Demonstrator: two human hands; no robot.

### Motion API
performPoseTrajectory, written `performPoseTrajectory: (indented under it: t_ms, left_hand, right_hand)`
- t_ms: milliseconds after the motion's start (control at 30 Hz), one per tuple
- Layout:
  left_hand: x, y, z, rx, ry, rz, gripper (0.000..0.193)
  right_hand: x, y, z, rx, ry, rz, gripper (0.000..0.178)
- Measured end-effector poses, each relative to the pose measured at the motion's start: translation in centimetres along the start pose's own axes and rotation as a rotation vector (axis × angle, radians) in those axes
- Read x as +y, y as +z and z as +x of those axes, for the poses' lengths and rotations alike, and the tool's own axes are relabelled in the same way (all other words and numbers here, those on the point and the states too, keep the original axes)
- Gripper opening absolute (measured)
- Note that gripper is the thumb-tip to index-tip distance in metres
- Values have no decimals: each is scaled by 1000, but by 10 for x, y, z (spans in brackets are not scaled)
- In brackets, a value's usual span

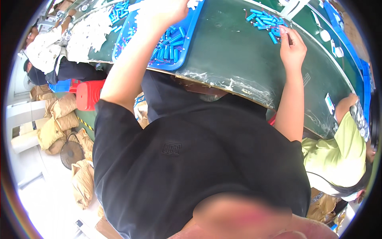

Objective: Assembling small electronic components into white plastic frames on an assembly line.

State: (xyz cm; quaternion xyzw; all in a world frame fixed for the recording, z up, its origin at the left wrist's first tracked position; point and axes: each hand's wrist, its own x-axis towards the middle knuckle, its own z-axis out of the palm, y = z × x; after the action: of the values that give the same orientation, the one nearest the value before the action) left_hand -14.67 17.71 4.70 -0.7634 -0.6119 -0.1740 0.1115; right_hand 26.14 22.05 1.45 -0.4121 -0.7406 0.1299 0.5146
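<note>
At the top centre of the frame the left hand [161, 14] reaches over a blue tray [181, 59] of small blue cylinders [169, 49]; whether its grip is open or closed I cannot tell. At upper right the right hand [293, 47] pinches one cylinder beside a loose pile [264, 20] on the green bench [238, 51].

A red plastic stool [89, 93] stands on the floor, far below the grip and to its left, under the edge of the green table [238, 55]. Brown paper sacks [59, 119] lie in a heap lower still, with a round fan [71, 153] beside them. To the right of the grip, well apart, sits a person in a yellow-green shirt [342, 153]. Another person in a patterned white shirt [43, 46] sits far left.
</note>
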Motion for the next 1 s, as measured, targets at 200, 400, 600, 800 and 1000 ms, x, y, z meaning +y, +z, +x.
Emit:
performPoseTrajectory:
  t_ms: [200, 400, 600, 800, 1000]
  left_hand:
    - [-31, 36, 38, -227, 81, 171, 69]
    - [16, -28, 15, 62, 21, 111, 66]
    - [140, -49, -57, 101, -251, -1165, 33]
    - [174, 18, -120, -120, -239, -742, 58]
    - [158, -12, -121, 298, -16, -384, 28]
  right_hand:
    - [-2, -7, 1, 115, -121, 200, 19]
    - [-11, -7, 1, 221, -131, 250, 20]
    - [-37, -17, -10, -278, -166, 361, 21]
    - [-37, 6, -27, -786, 69, 417, 27]
    - [-48, 18, -33, -655, 110, 375, 55]
